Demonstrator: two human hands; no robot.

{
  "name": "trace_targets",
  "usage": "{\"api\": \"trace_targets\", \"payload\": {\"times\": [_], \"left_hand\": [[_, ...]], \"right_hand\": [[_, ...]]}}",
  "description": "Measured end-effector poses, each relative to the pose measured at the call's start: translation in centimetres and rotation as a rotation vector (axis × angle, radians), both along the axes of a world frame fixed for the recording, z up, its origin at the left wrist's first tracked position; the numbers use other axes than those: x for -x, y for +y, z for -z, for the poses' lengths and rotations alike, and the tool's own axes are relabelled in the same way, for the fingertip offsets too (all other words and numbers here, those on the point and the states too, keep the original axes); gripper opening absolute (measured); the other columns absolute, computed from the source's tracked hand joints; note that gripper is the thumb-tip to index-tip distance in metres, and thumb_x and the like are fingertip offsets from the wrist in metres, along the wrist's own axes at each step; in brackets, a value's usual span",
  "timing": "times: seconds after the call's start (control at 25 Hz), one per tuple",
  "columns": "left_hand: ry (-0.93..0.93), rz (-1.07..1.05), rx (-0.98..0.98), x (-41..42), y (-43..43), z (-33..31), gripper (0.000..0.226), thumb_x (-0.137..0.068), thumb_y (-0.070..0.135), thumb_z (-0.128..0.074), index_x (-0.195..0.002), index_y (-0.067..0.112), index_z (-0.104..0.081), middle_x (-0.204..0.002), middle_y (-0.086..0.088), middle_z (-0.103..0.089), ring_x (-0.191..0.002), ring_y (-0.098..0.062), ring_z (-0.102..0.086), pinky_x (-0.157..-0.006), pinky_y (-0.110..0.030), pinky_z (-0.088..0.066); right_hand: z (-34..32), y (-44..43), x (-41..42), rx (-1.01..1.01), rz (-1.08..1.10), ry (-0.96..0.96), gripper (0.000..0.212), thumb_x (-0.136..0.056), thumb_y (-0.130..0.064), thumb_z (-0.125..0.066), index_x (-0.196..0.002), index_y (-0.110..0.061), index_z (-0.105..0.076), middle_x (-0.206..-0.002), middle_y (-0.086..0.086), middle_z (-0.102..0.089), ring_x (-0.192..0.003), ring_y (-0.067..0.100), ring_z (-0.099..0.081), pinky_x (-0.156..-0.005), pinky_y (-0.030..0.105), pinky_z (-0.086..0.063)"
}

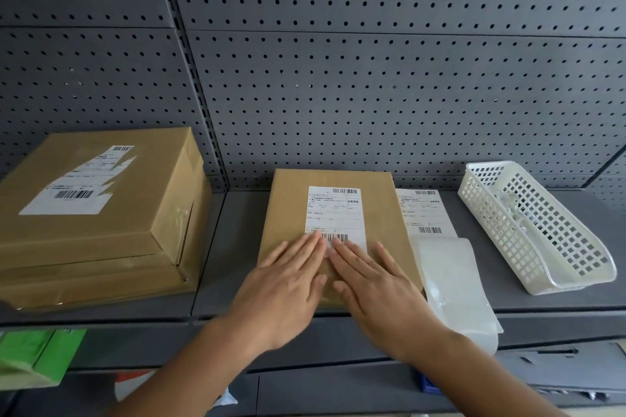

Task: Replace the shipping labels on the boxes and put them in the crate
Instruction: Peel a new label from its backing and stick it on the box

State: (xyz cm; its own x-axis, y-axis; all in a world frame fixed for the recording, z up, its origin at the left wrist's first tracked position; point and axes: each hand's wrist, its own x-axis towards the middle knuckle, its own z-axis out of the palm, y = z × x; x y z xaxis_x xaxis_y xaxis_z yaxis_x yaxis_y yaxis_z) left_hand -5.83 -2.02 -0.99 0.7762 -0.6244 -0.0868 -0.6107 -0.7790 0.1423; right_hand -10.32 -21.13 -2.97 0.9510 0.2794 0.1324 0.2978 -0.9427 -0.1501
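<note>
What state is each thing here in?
Middle box: closed, whole label on top.
Left hand: open, pressing whole label.
Right hand: open, pressing whole label.
Left box: closed, torn label on top.
Spare label: flat beside middle box.
Backing sheet: peeled, overhanging shelf edge.
White basket: holds crumpled scraps.

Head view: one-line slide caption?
Left hand and right hand press a shipping label flat onto the middle box; torn-label box to the left, white basket to the right.

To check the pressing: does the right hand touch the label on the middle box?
Touching. The head view shows the right hand lying flat, fingertips on the lower edge of the label.
</note>
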Motion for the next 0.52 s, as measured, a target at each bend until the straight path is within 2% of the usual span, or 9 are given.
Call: {"api": "trace_targets", "payload": {"times": [0.08, 0.16, 0.28, 0.4, 0.52], "left_hand": [[0.008, -0.025, -0.019, -0.3, 0.9, 0.3, 0.064, -0.098, 0.051, 0.007, -0.154, 0.025, 0.021, -0.160, 0.012, 0.029, -0.146, 0.001, 0.027, -0.125, -0.033, 0.001], [0.022, -0.065, -0.014, -0.5, 1.8, 0.4, 0.066, -0.095, 0.054, 0.010, -0.153, 0.025, 0.023, -0.158, 0.013, 0.031, -0.145, 0.001, 0.028, -0.126, -0.032, 0.002], [0.044, -0.182, 0.046, -1.4, 3.3, 0.5, 0.069, -0.097, 0.061, 0.005, -0.154, 0.025, 0.021, -0.158, 0.013, 0.031, -0.146, 0.001, 0.026, -0.124, -0.027, 0.007], [0.183, -0.389, 0.319, -3.0, 3.8, 0.4, 0.075, -0.097, 0.065, -0.015, -0.158, 0.029, 0.010, -0.162, 0.018, 0.018, -0.149, 0.002, 0.013, -0.124, -0.027, 0.000], [0.474, -0.616, 0.708, -4.0, 3.0, 0.5, 0.080, -0.095, 0.068, -0.037, -0.160, 0.035, -0.004, -0.165, 0.018, -0.010, -0.153, -0.008, -0.013, -0.122, -0.035, -0.017]], "right_hand": [[0.2, -1.6, 0.1, -0.011, 0.053, 0.006, 0.054, -0.105, -0.044, -0.020, -0.155, -0.025, -0.025, -0.162, -0.012, -0.019, -0.149, 0.001, -0.010, -0.121, 0.038, -0.006], [0.1, -3.5, 0.2, -0.021, 0.114, 0.034, 0.058, -0.103, -0.050, -0.013, -0.157, -0.030, -0.018, -0.162, -0.018, -0.009, -0.148, -0.004, 0.000, -0.123, 0.036, -0.001], [0.0, -4.8, 0.3, -0.044, 0.173, 0.052, 0.066, -0.098, -0.058, -0.007, -0.157, -0.028, -0.013, -0.162, -0.018, -0.002, -0.147, -0.006, 0.010, -0.122, 0.026, 0.008], [-0.9, -4.9, -0.5, -0.313, 0.262, 0.032, 0.060, -0.102, -0.052, -0.026, -0.156, -0.030, -0.011, -0.161, -0.020, 0.000, -0.146, -0.009, 0.009, -0.120, 0.019, 0.003], [-1.6, -5.0, -2.0, -0.711, 0.479, 0.136, 0.067, -0.101, -0.042, -0.045, -0.157, -0.029, -0.010, -0.163, -0.016, -0.009, -0.149, 0.000, -0.007, -0.122, 0.028, -0.013]]}}
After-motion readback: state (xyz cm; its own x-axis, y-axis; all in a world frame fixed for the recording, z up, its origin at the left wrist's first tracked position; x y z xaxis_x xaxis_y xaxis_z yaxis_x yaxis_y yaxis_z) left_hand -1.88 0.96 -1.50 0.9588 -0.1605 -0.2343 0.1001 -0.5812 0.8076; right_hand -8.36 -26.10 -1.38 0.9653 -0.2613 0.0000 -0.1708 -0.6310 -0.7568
